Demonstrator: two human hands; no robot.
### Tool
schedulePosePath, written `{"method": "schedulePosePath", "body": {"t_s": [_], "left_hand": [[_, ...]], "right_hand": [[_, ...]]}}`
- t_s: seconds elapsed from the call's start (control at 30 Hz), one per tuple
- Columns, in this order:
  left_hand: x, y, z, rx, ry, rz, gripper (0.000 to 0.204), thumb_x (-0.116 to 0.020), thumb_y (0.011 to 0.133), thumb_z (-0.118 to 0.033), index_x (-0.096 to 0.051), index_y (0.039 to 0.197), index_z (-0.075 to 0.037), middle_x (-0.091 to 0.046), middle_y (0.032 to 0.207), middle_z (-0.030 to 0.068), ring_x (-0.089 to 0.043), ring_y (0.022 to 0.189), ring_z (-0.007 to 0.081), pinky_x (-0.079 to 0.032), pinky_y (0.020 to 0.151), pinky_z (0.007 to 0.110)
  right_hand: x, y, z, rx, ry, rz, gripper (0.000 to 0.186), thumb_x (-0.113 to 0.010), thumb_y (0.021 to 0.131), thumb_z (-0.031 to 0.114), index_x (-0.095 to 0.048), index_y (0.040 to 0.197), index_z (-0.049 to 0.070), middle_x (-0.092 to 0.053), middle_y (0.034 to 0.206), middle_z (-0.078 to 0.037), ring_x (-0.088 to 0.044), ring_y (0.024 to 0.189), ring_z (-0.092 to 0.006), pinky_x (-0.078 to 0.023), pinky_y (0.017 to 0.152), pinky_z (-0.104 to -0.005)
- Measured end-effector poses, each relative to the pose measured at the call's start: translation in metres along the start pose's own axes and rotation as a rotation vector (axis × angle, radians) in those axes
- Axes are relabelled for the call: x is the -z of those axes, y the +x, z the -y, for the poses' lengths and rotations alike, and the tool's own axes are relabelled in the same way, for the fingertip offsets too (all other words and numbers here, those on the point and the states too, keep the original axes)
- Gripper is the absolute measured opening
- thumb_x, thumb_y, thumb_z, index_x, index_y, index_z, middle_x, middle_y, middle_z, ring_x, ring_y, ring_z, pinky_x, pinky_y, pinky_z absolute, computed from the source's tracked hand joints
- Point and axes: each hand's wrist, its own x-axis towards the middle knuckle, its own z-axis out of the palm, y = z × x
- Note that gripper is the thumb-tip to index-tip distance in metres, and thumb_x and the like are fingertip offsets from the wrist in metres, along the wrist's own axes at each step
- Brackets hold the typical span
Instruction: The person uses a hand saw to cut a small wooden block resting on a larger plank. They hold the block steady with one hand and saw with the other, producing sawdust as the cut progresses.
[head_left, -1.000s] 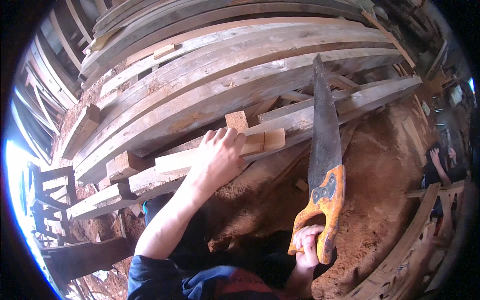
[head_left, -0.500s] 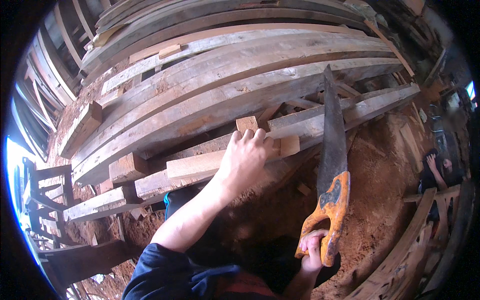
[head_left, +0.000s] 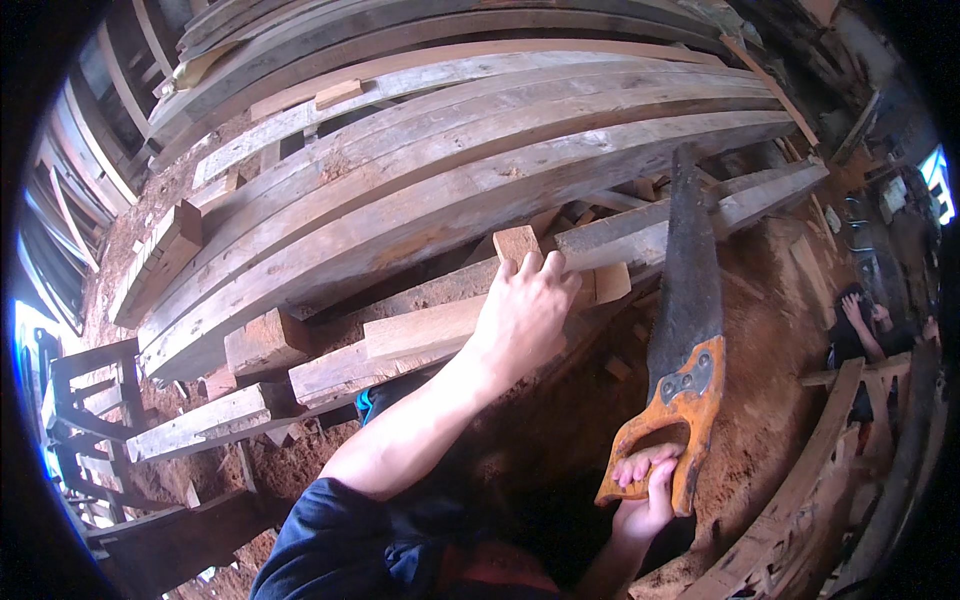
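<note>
My left hand (head_left: 527, 310) is closed over a short squared piece of timber (head_left: 420, 332), which lies along a longer beam. Its fingers curl over the far side, out of sight. A small wood block (head_left: 516, 243) stands out just beyond the knuckles; whether it is joined to the timber I cannot tell. Low on the right, my right hand (head_left: 645, 490) grips the worn orange handle (head_left: 690, 400) of a handsaw. The dark saw blade (head_left: 688, 260) points up and away, apart from the short timber, with its tip in front of the long beams.
Long squared beams (head_left: 450, 185) lie side by side across the far side. Short wood blocks (head_left: 265, 342) sit at the left. Reddish soil (head_left: 760, 400) covers the ground at right. A wooden frame (head_left: 800, 510) and another person's arm (head_left: 862, 325) are at the far right.
My left hand and the short timber sit a little further right in the picture. The saw has shifted right too, while the view itself has moved slightly.
</note>
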Motion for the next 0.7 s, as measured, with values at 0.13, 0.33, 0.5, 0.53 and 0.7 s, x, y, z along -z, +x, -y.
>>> {"method": "schedulePosePath", "body": {"t_s": [0.13, 0.33, 0.5, 0.53, 0.7], "left_hand": [[-0.001, -0.002, 0.0, 0.005, -0.027, -0.027, 0.042, -0.071, 0.061, -0.012, -0.061, 0.101, -0.003, -0.055, 0.101, 0.0133, -0.057, 0.101, 0.0282, -0.048, 0.085, 0.04], [-0.002, -0.008, 0.004, 0.069, -0.063, -0.074, 0.058, -0.082, 0.067, -0.029, -0.058, 0.113, -0.002, -0.055, 0.108, 0.015, -0.055, 0.107, 0.0315, -0.047, 0.091, 0.042], [0.026, 0.002, -0.007, 0.104, -0.014, 0.019, 0.073, -0.083, 0.066, -0.039, -0.056, 0.121, 0.0, -0.056, 0.115, 0.0171, -0.055, 0.11, 0.0316, -0.045, 0.095, 0.042], [0.023, 0.003, -0.008, 0.093, -0.037, 0.017, 0.076, -0.083, 0.065, -0.041, -0.055, 0.123, 0.0, -0.056, 0.117, 0.0174, -0.055, 0.111, 0.0317, -0.045, 0.095, 0.042], [-0.011, -0.005, 0.004, 0.085, 0.058, 0.001, 0.093, -0.074, 0.069, -0.06, -0.047, 0.132, 0.002, -0.055, 0.12, 0.019, -0.054, 0.115, 0.032, -0.045, 0.095, 0.042]], "right_hand": [[0.013, 0.001, -0.009, 0.023, -0.092, 0.014, 0.02, -0.055, 0.095, 0.017, -0.045, 0.104, 0.001, -0.047, 0.071, -0.005, -0.048, 0.061, -0.0163, -0.045, 0.06, -0.0338], [0.028, 0.008, -0.018, 0.165, -0.445, -0.018, 0.01, -0.065, 0.082, 0.002, -0.055, 0.083, 0.001, -0.055, 0.069, -0.003, -0.052, 0.054, -0.011, -0.043, 0.05, -0.0253], [0.025, 0.007, -0.013, 0.112, -0.231, 0.001, 0.015, -0.067, 0.084, 0.005, -0.054, 0.088, -0.002, -0.055, 0.07, -0.005, -0.052, 0.054, -0.0116, -0.043, 0.05, -0.0256], [0.027, 0.006, -0.012, 0.099, -0.232, -0.038, 0.015, -0.065, 0.084, 0.004, -0.052, 0.089, -0.003, -0.054, 0.067, -0.006, -0.052, 0.053, -0.0122, -0.043, 0.049, -0.0256], [0.034, 0.006, -0.011, 0.12, -0.224, -0.027, 0.009, -0.061, 0.083, 0.002, -0.053, 0.083, -0.003, -0.054, 0.063, -0.006, -0.051, 0.051, -0.0121, -0.043, 0.049, -0.0263]]}}
